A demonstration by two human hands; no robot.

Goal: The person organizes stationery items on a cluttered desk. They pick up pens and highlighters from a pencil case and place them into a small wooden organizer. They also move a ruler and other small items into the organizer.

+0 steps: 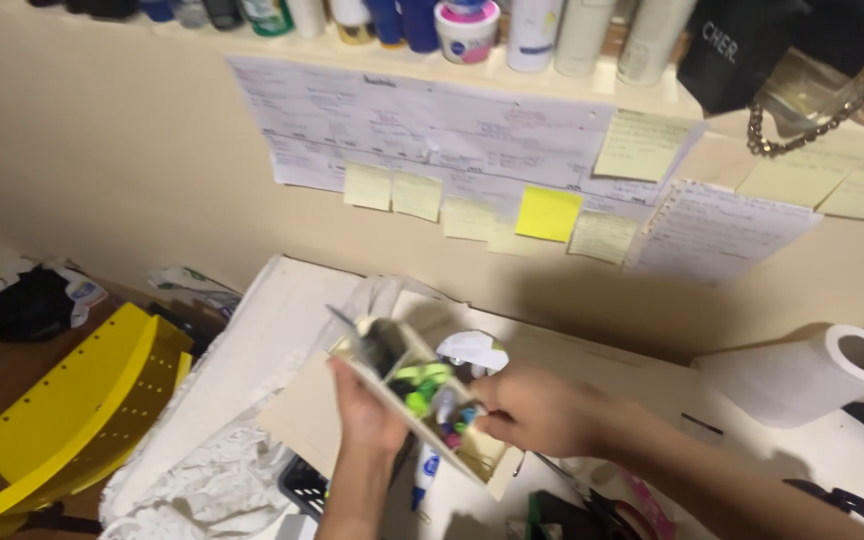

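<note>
The left hand (367, 412) grips the near edge of a tilted cardboard organizer box (407, 405), fingers closed around it. The right hand (532, 408) pinches small items in its right compartments. Green highlighters (420, 385) sit inside. A paper towel roll (802, 380) lies far right.

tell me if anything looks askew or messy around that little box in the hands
The compartment box is tilted steeply in the left hand, its small green and blue items bunched toward the low end where the right hand reaches in. On the wall, sticky notes hang crooked and overlapping.
</note>
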